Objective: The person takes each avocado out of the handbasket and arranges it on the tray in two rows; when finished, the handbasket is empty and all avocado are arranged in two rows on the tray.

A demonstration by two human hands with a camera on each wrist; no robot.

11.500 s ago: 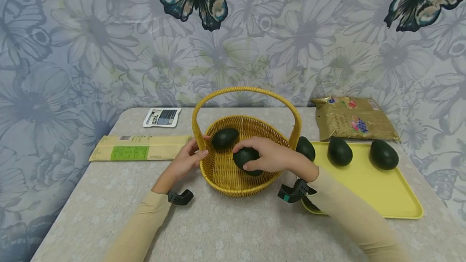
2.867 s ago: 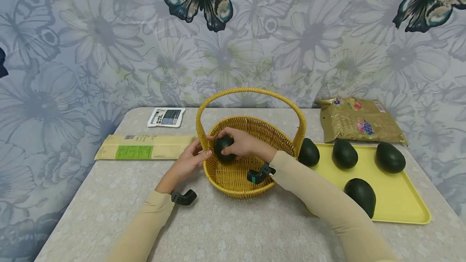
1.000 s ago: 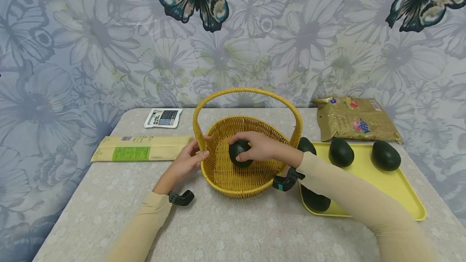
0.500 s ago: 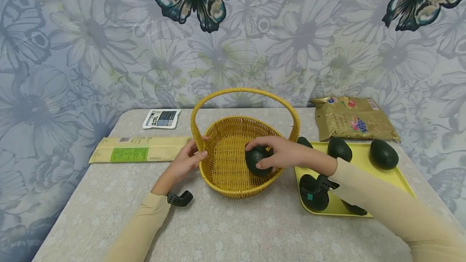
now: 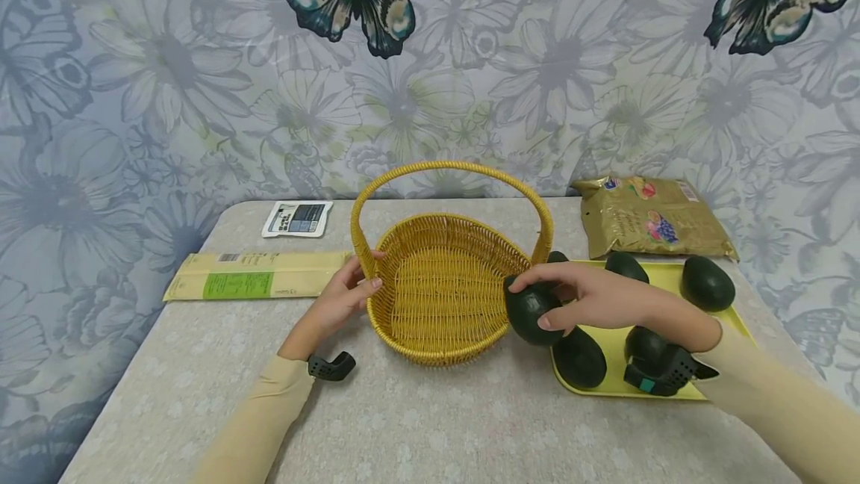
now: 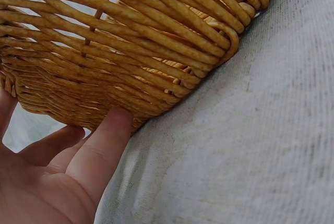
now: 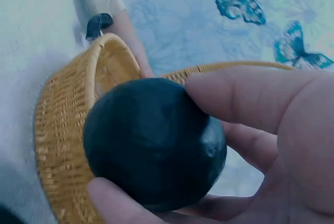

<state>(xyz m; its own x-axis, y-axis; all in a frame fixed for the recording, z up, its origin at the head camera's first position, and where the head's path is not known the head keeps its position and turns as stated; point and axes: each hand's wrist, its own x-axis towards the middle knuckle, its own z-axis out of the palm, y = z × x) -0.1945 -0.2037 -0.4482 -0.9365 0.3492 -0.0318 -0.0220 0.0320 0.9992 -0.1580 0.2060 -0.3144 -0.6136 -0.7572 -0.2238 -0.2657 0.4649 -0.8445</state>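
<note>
In the head view my right hand (image 5: 598, 296) holds a dark green avocado (image 5: 531, 314) at the right rim of the yellow wicker basket (image 5: 440, 355). The right wrist view shows thumb and fingers around the avocado (image 7: 151, 145), with the basket (image 7: 62, 145) behind it. My left hand (image 5: 343, 299) grips the basket's left side at the foot of the tall handle, thumb in front and a fingertip showing behind. In the left wrist view the left hand's fingers (image 6: 102, 148) press against the woven outer wall (image 6: 120, 51). The woven inside of the basket shows.
A yellow tray (image 5: 611, 336) on the right bears several avocados (image 5: 579, 358), partly covered by my right arm. Behind it lies a gold packet (image 5: 652, 216). A long pale yellow packet (image 5: 248, 275) and a small white pouch (image 5: 298, 219) lie on the left.
My right hand gripped the avocado at the basket's left side and has carried it rightward to the right rim. Earlier, two avocados were in the basket. The left hand stays at the handle's foot.
</note>
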